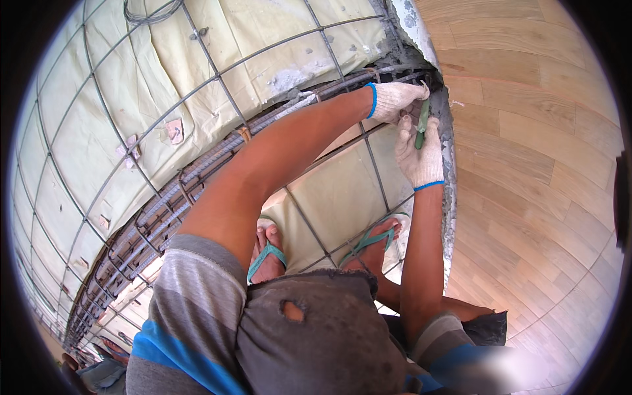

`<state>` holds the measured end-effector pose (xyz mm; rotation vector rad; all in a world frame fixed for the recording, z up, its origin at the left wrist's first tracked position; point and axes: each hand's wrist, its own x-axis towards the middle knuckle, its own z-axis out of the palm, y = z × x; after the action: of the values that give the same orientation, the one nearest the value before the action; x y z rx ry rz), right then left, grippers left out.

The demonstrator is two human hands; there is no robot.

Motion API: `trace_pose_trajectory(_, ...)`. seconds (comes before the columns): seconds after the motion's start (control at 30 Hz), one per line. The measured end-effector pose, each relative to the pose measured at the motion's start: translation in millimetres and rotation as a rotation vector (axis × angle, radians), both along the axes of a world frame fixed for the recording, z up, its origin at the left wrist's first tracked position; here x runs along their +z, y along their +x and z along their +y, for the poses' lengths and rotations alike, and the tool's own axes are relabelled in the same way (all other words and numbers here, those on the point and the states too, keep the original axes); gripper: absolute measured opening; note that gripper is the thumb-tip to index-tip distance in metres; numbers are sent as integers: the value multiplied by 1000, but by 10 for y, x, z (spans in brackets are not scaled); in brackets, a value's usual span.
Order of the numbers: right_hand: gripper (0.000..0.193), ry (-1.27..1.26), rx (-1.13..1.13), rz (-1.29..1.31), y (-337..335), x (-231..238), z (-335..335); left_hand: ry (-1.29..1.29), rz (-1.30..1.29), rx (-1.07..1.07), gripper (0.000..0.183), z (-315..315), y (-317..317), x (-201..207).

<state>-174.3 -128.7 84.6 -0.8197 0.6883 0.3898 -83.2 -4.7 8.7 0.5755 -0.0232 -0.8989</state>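
My right hand (421, 158), in a white knit glove with a blue cuff, is closed around a green-handled tying hook (422, 124). The tool stands nearly upright in the picture, its thin tip up against the end of the steel bars. My left hand (397, 100), gloved the same way, reaches across from the left to that spot. Its fingers are bent together beside the tool's tip, and what they pinch is hidden. Just left of this hand runs a bundle of reinforcing bars (263, 123) with stirrups, set in a trench.
Thin steel mesh (222, 74) lies over pale plastic sheeting (257, 39) on both sides of the bars. A wire coil (153, 14) rests at the top. Rough concrete (449, 197) borders a wood-look tile floor (520, 131) on the right. My sandalled feet (268, 253) stand on the mesh.
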Motion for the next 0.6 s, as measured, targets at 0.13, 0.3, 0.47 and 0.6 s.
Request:
trace_pose_trajectory(0.13, 40, -610, 180, 48, 9, 273, 227, 71, 7, -15, 31, -68, 19, -43)
trace_pose_trajectory(0.3, 30, -858, 409, 66, 154, 244, 126, 220, 16, -30, 32, -204, 100, 6)
trace_pose_trajectory(0.47, 31, -874, 369, 88, 264, 236, 217, 198, -5, 8, 28, -178, 52, -22)
trace_pose_trajectory(0.6, 28, -799, 344, 23, 322, 356, 203, 119, -9, 160, 31, -212, 21, 68)
